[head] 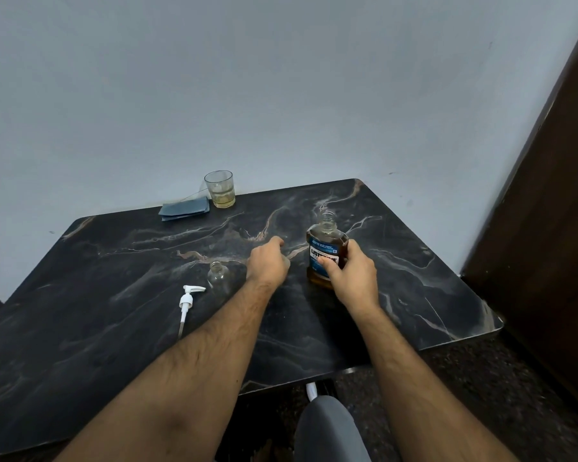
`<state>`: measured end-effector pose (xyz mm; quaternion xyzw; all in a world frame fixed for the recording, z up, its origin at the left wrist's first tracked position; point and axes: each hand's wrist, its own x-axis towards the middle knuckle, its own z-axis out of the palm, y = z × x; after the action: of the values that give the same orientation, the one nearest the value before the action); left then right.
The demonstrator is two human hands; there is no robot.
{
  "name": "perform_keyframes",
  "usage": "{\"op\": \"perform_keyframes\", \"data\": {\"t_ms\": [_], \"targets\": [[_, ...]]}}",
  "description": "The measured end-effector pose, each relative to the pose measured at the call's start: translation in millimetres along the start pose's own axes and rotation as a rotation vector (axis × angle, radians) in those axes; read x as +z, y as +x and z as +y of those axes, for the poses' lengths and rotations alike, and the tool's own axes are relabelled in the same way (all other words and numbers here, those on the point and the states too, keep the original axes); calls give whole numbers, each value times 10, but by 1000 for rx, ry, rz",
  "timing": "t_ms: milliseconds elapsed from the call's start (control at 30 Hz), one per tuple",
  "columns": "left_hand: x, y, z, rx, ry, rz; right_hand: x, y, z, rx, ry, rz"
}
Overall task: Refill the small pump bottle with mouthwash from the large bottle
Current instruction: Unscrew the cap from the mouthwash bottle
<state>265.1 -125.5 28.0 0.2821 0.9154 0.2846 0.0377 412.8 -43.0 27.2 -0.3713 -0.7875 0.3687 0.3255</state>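
On the table (114, 261), the large bottle (326, 251) stands upright at right of centre, its neck uncapped, the right hand (351, 276) wrapped round its near side. Just left of it the left hand (267, 263) rests curled on the tabletop. The small bottle (219, 278) stands left of that hand, beside the wrist, with the pump head (187, 303) lying on its side to its near left. At the far edge, against the wall (281, 95), a glass (220, 189) stands with a folded cloth (185, 209) touching its left side.
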Motion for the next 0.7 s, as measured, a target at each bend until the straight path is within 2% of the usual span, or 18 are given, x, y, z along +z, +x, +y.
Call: {"op": "perform_keyframes", "data": {"t_ms": [167, 433, 700], "targets": [[66, 61, 2, 57, 45, -21, 25, 8, 40, -11, 10, 6], [114, 3, -26, 35, -56, -41, 19, 12, 66, -22, 18, -7], [109, -695, -73, 198, -433, 231, 11, 17, 55, -13, 19, -19]]}}
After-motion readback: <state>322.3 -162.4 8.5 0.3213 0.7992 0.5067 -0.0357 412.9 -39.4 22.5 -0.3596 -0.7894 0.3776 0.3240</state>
